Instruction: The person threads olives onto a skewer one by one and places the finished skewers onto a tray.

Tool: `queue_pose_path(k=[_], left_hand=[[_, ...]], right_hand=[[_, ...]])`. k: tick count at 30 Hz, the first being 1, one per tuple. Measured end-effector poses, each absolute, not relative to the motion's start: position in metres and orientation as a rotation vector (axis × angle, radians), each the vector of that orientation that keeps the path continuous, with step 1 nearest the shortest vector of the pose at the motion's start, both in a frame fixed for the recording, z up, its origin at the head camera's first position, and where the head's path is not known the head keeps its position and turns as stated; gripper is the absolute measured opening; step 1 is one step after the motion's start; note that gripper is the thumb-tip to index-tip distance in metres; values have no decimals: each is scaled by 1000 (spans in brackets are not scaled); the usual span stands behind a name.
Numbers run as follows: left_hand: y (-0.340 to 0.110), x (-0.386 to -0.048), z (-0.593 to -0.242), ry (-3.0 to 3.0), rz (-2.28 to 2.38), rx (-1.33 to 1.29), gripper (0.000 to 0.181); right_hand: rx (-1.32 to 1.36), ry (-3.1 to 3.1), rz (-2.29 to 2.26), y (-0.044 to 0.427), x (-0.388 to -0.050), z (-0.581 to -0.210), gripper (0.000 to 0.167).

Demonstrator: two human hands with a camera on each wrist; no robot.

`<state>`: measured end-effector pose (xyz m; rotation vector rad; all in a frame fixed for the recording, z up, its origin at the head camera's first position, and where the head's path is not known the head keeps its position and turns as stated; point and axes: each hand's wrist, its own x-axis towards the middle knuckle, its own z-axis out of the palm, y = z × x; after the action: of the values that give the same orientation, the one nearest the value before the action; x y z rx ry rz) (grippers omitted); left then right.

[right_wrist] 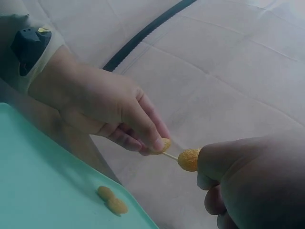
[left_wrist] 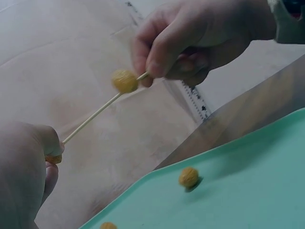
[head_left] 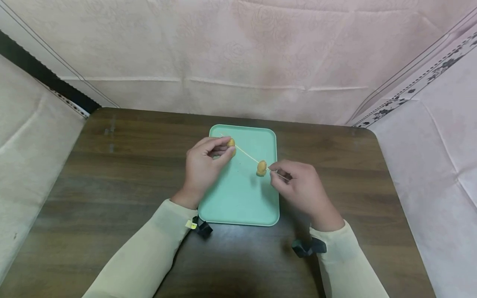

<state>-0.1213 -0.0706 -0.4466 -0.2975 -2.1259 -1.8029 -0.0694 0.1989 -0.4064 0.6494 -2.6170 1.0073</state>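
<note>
A thin pale wooden skewer (head_left: 247, 154) slants between both hands above a mint-green tray (head_left: 238, 207). My left hand (head_left: 203, 165) pinches a small golden-brown ball (head_left: 231, 142) at the skewer's far end, between thumb and fingertips. Toward the other end, a second wrinkled golden ball (left_wrist: 124, 81) is threaded on the skewer. Close behind that ball, my right hand (head_left: 298, 182) pinches the skewer between thumb and forefinger. Two loose balls lie on the tray; the left wrist view shows one loose ball (left_wrist: 188, 177) whole and another (left_wrist: 108, 225) cut by the frame.
The tray lies on a dark wooden table (head_left: 130, 186). Pale patterned cloth (head_left: 238, 49) hangs behind the table and along both sides. Dark wrist devices (head_left: 309, 247) sit at both cuffs, and a black cable runs along the left sleeve.
</note>
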Motion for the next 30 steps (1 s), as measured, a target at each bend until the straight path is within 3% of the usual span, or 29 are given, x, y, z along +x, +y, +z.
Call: queue_pose_path(k=[30], left_hand=[[-40, -95, -446, -2180, -1709, -568, 28]], right_hand=[[647, -2642, 991, 193, -67, -405, 12]])
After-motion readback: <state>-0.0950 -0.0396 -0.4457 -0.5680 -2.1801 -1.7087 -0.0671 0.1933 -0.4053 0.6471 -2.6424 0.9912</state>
